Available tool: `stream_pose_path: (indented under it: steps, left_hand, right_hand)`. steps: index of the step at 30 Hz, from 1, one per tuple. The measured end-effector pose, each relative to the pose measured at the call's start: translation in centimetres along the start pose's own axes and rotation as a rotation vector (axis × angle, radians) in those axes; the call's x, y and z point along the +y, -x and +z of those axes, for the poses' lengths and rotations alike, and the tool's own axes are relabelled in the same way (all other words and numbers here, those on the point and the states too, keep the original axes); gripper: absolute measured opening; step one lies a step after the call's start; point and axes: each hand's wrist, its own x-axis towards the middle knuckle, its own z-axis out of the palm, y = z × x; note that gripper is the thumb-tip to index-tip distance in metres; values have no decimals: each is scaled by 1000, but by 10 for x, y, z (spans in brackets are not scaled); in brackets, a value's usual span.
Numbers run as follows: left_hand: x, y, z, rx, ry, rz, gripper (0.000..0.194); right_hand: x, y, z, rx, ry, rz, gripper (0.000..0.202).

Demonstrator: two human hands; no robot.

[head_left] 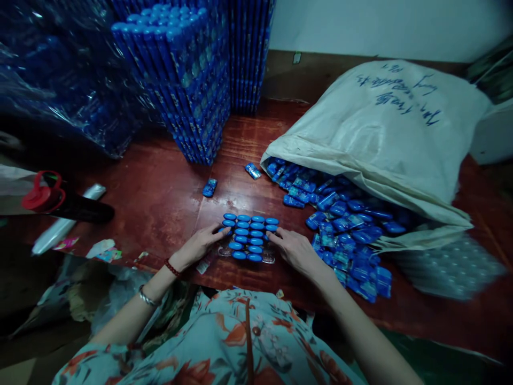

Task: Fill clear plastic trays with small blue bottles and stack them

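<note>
Rows of small blue oval-topped containers (242,232) stand upright in a clear plastic tray (269,259) at the front of the table. My left hand (206,238) is at the tray's left side, its fingertips closed on a blue container at the end of a row. On the opposite side, my right hand (290,247) has its thumb and fingers on another blue container at the right edge. The fingers partly hide both containers. A few clear tray cups show at the near corners.
A white woven sack (372,123) spills many loose blue containers (344,240) on the right. Tall blue stacks (188,80) stand behind. A red-lidded bottle (76,203) lies left; clear trays (452,264) sit right. Two loose containers (209,187) lie beyond the tray.
</note>
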Motion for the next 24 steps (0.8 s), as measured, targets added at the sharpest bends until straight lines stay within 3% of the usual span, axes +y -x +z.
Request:
stream_pose_path:
  steps: [4, 8, 12, 16, 18, 20, 22, 24]
  left_hand:
    - [1, -10, -6, -66, -47, -17, 38]
    - [1, -7, -6, -34, -284, 18, 44]
    - [-2, 6, 4, 187, -301, -30, 42]
    - [-20, -6, 10, 500, -111, -281, 37]
    - [-37, -24, 5, 610, -93, -437, 37]
    - [-54, -47, -4, 663, -156, -563, 41]
    - [-69, -69, -14, 619, -237, -663, 46]
    - [-78, -86, -21, 475, -274, -712, 46]
  right_hand:
    - [3, -2, 0, 49, 8, -43, 35]
    - [4, 3, 4, 148, 69, -84, 32]
    - [15, 13, 21, 326, 85, -27, 35]
    - [45, 2, 35, 505, 17, 409, 36]
    - [58, -15, 35, 462, 13, 549, 35]
    - [64, -34, 32, 313, 55, 580, 39]
    - [62, -49, 28, 152, 132, 594, 43]
    - [55, -56, 26, 58, 202, 630, 45]
